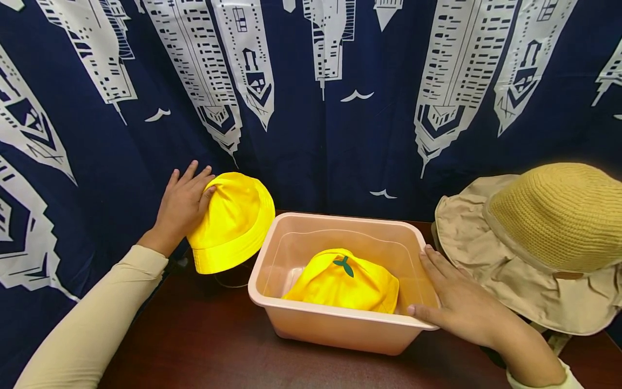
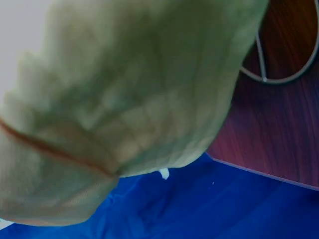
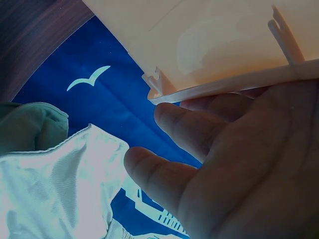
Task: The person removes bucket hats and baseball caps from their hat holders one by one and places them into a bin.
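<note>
My left hand (image 1: 182,202) holds a bright yellow bucket hat (image 1: 235,221) by its crown, the thumb over the cloth. The hat tilts, its brim down and toward the tub. In the left wrist view, pale greenish cloth (image 2: 149,89) fills much of the picture. A peach plastic tub (image 1: 340,330) stands on the table. Inside it lies another yellow hat (image 1: 335,283) with a green sprout mark on its crown. At the tub's right corner my right hand (image 1: 459,302) grips the rim; the right wrist view shows its fingers (image 3: 189,129) along the rim's underside.
To the right sits a straw-coloured hat (image 1: 566,216) with a wide beige cloth brim. A thin cord (image 2: 289,78) loops over the dark wooden table (image 1: 204,346) beneath the left hat. A navy curtain (image 1: 320,151) with white buildings hangs behind the tub.
</note>
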`<state>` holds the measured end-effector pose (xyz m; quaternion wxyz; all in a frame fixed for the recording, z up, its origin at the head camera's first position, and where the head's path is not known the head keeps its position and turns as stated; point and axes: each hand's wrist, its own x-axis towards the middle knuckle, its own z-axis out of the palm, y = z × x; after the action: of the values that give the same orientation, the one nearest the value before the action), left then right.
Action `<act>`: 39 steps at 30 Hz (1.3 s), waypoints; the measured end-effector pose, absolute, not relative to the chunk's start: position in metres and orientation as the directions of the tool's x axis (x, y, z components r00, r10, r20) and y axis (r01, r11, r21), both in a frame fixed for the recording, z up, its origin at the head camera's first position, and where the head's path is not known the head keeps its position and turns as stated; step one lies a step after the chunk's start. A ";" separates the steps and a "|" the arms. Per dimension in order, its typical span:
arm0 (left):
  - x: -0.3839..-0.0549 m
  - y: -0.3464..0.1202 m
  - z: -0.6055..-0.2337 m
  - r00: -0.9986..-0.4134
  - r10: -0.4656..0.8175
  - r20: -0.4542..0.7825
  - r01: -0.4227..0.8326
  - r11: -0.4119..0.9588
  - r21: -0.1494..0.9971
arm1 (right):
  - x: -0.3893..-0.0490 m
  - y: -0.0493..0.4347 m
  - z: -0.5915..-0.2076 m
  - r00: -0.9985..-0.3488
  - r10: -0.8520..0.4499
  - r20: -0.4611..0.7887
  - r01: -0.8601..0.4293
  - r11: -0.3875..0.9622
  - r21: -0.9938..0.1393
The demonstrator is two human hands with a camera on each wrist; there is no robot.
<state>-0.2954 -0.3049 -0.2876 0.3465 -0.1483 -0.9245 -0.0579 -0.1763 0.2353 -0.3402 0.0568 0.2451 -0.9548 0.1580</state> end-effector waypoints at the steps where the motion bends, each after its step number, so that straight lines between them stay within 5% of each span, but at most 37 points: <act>1: -0.296 -0.303 -0.289 -0.705 0.237 0.668 0.321 0.947 0.003 | -0.176 0.235 -0.340 -0.873 -0.451 0.188 -0.487 0.829 -0.273; 12: -0.300 -0.298 -0.300 -0.596 0.221 0.772 0.382 0.924 0.031 | -0.176 0.236 -0.341 -0.869 -0.455 0.196 -0.494 0.826 -0.271; 34: -0.301 -0.287 -0.303 -0.649 0.242 0.721 0.455 0.883 0.113 | -0.175 0.235 -0.340 -0.870 -0.449 0.201 -0.490 0.826 -0.277; 39: -0.300 -0.287 -0.302 -0.622 0.262 0.738 0.456 0.887 0.069 | -0.175 0.235 -0.341 -0.874 -0.445 0.195 -0.485 0.828 -0.282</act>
<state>-0.3000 -0.2867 -0.3021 0.3852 -0.2015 -0.8918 -0.1258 -0.1750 0.2348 -0.3405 0.0607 0.2438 -0.9541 0.1632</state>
